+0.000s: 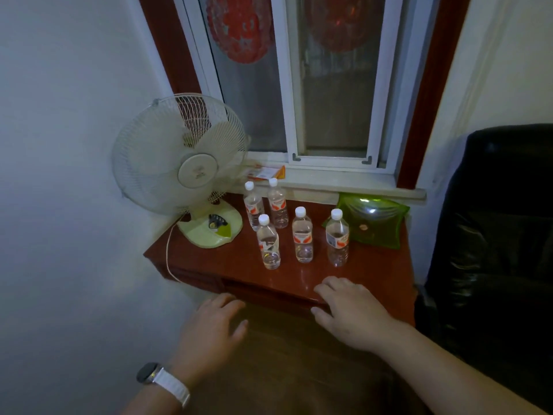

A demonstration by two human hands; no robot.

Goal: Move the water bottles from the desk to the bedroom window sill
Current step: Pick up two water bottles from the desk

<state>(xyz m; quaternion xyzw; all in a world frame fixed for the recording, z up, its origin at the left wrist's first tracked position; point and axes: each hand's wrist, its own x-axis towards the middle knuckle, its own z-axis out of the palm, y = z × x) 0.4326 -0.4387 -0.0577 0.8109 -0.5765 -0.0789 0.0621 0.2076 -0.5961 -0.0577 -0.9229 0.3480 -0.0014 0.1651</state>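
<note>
5 water bottles [302, 236] stand upright on the desk [209, 265], all clear w/ white caps and red-white labels, none held. Nearest the R hand [350, 313] is the front-mid bottle [302, 244], straight beyond its fingertips. The front-right bottle [337, 239] is beyond and a bit to the R of that hand. The front-left bottle [268, 244] is beyond the gap between the 2 hands. Farther off, behind those 3, the back-left bottle [253, 206] and back-right bottle [277, 205] stand close together, near the wall under the window sill [329, 182].

R hand is palm down, fingers spread and relaxed over the desk's front edge – gripping nothing; can't tell if the tips touch the wood. L hand [209, 330] hangs in front of the desk edge, lower than the R hand, fingers loose and slightly bent, also holding nothing. L wrist has a watch [148, 372] w/ a white strap.

Beyond the L hand, at the desk's far L corner, stands a pale fan [182, 154]; its cord [167, 250] drops over the desk's L edge. Beyond and to the R of the R hand – a shiny green bag [371, 220] leaning below the sill. On the sill, near the fan, lies an orange-white packet [266, 172]. Above is the window [329, 85] w/ 2 red decorations [239, 28] on the glass. Far R of the R hand: a black chair [493, 235].
</note>
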